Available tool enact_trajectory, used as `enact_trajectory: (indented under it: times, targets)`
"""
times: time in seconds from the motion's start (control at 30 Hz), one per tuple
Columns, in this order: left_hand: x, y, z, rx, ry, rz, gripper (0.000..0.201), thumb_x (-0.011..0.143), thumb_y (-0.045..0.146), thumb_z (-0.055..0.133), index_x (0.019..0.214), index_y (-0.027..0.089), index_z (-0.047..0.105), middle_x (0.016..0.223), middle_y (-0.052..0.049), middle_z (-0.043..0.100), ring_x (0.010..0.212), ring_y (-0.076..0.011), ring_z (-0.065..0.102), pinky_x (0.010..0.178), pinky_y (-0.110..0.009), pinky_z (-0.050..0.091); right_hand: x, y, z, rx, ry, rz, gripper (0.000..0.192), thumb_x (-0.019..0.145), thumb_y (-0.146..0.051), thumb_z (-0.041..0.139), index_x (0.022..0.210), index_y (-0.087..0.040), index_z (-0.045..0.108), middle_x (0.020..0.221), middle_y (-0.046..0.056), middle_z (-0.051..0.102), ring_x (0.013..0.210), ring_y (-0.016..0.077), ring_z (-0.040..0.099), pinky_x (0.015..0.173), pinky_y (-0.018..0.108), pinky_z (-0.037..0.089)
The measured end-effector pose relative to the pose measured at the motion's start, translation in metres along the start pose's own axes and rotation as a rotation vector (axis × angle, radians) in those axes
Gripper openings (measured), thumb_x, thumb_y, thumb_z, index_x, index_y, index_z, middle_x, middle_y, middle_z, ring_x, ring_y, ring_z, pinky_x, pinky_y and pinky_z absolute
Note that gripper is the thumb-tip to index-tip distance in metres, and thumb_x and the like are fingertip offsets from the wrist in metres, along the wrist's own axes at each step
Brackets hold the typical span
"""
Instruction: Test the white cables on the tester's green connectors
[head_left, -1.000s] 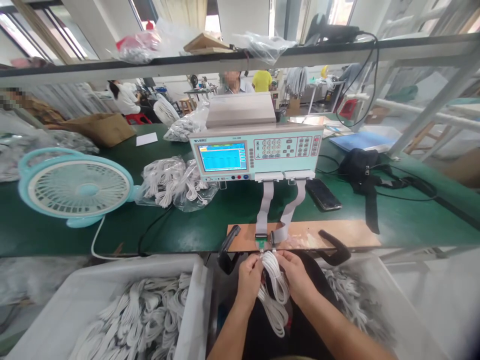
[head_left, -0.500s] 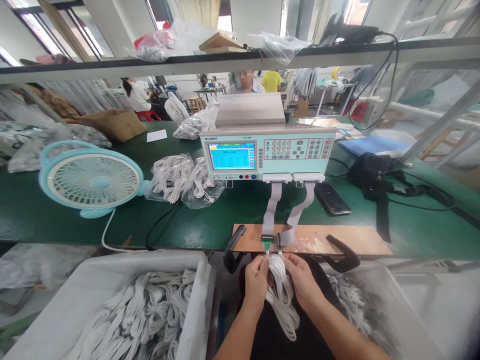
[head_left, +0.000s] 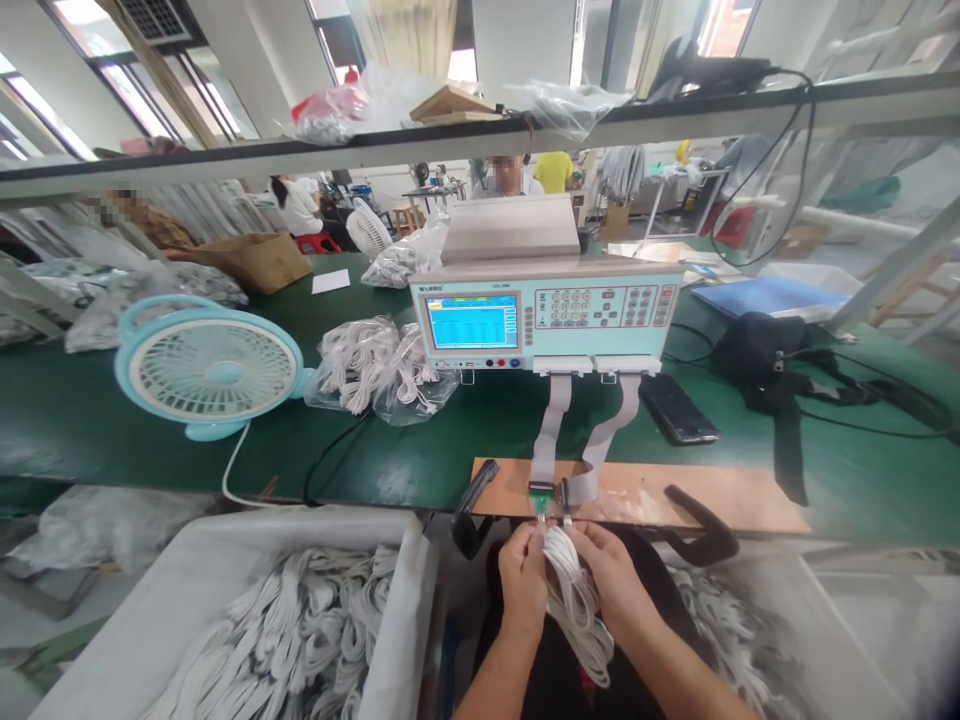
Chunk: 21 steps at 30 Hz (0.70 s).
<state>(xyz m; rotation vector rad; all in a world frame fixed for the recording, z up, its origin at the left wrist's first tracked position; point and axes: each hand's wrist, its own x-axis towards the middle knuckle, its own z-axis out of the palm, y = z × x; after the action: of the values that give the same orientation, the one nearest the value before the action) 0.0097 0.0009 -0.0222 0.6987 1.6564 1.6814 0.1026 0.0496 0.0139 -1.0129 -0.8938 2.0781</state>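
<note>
Bare forearms and hands point(head_left: 525, 580) (no sleeves, gloves or rings visible).

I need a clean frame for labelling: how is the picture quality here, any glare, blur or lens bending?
Head view: windows blow out at top; shelf rail bows with wide-angle distortion; corners smear, right bin blurred; tester screen and both hands on the white cable stay fairly sharp.

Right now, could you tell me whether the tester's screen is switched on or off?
On. The tester shows a lit blue screen with rows of readout, though the text is too small to read.
</note>
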Motion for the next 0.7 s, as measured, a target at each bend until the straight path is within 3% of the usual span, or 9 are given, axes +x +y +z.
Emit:
enact_trajectory:
  times: [0.17, 0.3, 0.53, 0.7]
  targets:
    - [0.000, 0.008, 0.000, 0.022, 0.001, 0.024, 0.034, 0.081, 0.040, 0.051, 0.078, 0.012, 0.069, 0.065, -0.004, 0.064, 0.065, -0.0182, 0.056, 0.060, -0.024, 0.042, 0.001, -0.001, -0.001, -0.004, 0.006, -0.004, 0.033, 0.062, -0.043, 0.076, 0.067, -0.015, 0.060, 0.056, -0.001, 0.058, 0.049, 0.0109, 0.047, 0.051, 0.022, 0.039]
    - [-0.003, 0.012, 0.001, 0.000, -0.012, -0.024, 0.035, 0.082, 0.042, 0.051, 0.078, 0.012, 0.068, 0.065, -0.002, 0.062, 0.061, -0.0154, 0.053, 0.058, -0.023, 0.040, -0.001, -0.004, 0.002, -0.012, 0.012, -0.001, 0.034, 0.061, -0.044, 0.076, 0.068, -0.015, 0.061, 0.056, -0.001, 0.057, 0.049, 0.0111, 0.046, 0.050, 0.022, 0.039]
    - [-0.001, 0.003, 0.002, -0.102, -0.020, -0.042, 0.039, 0.078, 0.049, 0.055, 0.057, 0.015, 0.048, 0.051, 0.005, 0.040, 0.051, -0.0093, 0.037, 0.049, -0.019, 0.030, -0.005, -0.009, 0.006, -0.087, -0.005, -0.018, 0.036, 0.062, -0.049, 0.073, 0.067, -0.015, 0.063, 0.057, 0.000, 0.058, 0.051, 0.0132, 0.048, 0.052, 0.024, 0.039]
    - [0.007, 0.004, 0.001, -0.057, -0.040, -0.036, 0.039, 0.075, 0.052, 0.056, 0.062, 0.015, 0.053, 0.058, 0.003, 0.047, 0.058, -0.0125, 0.042, 0.055, -0.021, 0.035, 0.003, 0.002, -0.002, -0.066, -0.059, -0.069, 0.033, 0.062, -0.047, 0.074, 0.070, -0.015, 0.066, 0.058, 0.000, 0.060, 0.053, 0.0142, 0.050, 0.053, 0.025, 0.041]
